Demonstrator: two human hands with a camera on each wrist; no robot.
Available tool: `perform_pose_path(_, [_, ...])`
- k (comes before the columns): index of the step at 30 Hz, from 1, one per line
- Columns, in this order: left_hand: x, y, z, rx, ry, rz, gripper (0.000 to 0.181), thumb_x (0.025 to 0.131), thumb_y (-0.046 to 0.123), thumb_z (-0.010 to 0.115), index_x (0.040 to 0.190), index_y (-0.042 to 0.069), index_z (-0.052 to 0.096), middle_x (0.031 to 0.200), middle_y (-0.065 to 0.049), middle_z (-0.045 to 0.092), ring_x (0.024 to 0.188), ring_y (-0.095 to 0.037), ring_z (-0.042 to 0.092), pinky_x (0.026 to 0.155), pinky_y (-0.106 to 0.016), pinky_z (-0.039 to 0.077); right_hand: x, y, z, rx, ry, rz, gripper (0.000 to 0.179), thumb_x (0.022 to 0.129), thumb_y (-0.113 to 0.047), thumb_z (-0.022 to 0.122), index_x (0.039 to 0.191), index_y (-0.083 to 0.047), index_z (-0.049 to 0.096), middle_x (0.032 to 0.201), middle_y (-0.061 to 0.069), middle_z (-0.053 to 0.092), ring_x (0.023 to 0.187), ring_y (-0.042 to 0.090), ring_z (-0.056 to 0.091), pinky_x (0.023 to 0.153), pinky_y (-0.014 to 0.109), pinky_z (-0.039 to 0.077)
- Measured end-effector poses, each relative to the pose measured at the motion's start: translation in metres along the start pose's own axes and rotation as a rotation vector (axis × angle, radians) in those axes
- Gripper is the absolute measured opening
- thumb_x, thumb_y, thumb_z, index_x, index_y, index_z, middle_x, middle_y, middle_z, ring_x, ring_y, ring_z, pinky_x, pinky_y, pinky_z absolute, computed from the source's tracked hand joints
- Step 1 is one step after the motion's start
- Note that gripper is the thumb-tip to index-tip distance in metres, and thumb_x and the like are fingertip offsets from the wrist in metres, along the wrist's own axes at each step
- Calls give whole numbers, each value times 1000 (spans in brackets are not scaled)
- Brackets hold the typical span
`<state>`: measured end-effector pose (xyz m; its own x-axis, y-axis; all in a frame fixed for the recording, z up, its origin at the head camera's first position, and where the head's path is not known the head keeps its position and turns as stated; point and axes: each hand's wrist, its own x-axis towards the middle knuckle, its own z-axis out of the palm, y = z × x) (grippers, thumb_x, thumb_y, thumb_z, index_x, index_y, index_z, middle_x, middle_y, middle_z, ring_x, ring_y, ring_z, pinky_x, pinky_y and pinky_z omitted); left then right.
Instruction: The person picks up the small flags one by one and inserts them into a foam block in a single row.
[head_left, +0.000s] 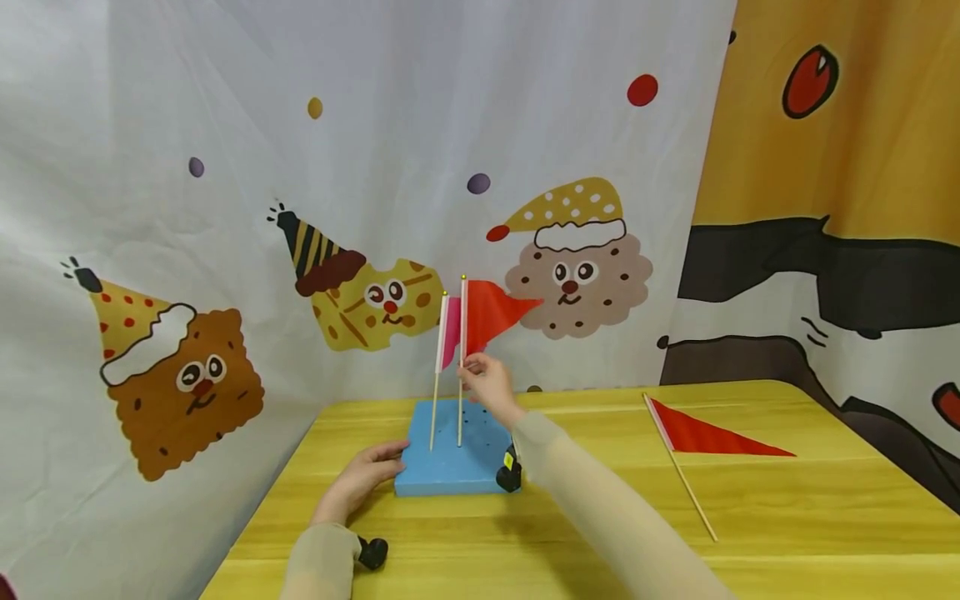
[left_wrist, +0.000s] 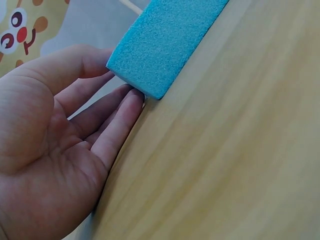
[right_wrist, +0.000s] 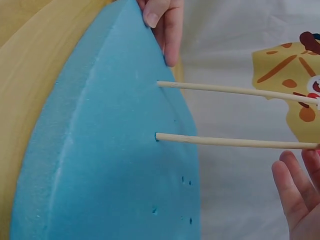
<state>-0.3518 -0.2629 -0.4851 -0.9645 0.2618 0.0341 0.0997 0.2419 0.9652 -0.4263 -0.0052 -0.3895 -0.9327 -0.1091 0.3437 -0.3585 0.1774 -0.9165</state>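
A blue foam block (head_left: 457,467) lies on the table with two small flags standing upright on it. My left hand (head_left: 367,473) rests against the block's left side. Its fingers (left_wrist: 120,125) touch the foam edge in the left wrist view. My right hand (head_left: 487,382) pinches the stick of a red flag (head_left: 491,312), just under the cloth. The lower end of that stick (right_wrist: 225,141) meets a hole in the foam. Close on its left stands a pink flag (head_left: 450,329), partly hidden behind the red one; its stick (right_wrist: 225,90) is set in the foam.
Another red flag (head_left: 712,433) lies flat on the right of the yellow wood-grain table (head_left: 600,492). Several small holes (right_wrist: 190,220) dot the foam. A white curtain (head_left: 420,125) with cartoon cookies hangs right behind the table.
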Motion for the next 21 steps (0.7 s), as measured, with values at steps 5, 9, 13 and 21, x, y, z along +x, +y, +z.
perform_pose_path(5, [0, 1, 1, -2, 10, -13, 52, 95, 13, 62, 143, 1, 46, 148, -25, 37, 135, -41, 36, 104, -47, 41, -2, 5, 0, -25, -7, -3, 22, 93, -15, 67, 110, 0, 66, 89, 9, 66, 73, 22, 67, 56, 35, 58])
perform_pose_path(9, [0, 1, 1, 3, 12, -11, 52, 95, 14, 62, 143, 1, 47, 147, -25, 37, 135, -41, 35, 104, -47, 42, -2, 10, 0, -15, -17, -10, 24, 94, -15, 66, 111, 2, 65, 90, 10, 66, 73, 22, 67, 55, 33, 58])
perform_pose_path(13, [0, 1, 0, 6, 6, -4, 52, 95, 14, 62, 143, 2, 47, 148, -25, 37, 136, -41, 34, 104, -47, 41, -4, 13, 0, -6, -21, -11, 21, 94, -16, 66, 108, 0, 65, 90, 10, 66, 74, 26, 68, 53, 32, 57])
perform_pose_path(21, [-2, 2, 0, 12, 0, -4, 52, 95, 13, 62, 143, 1, 46, 148, -25, 36, 136, -41, 32, 104, -47, 41, -11, 12, -2, 3, -67, 3, 11, 94, -13, 66, 99, -4, 66, 88, 11, 67, 79, 41, 68, 53, 34, 57])
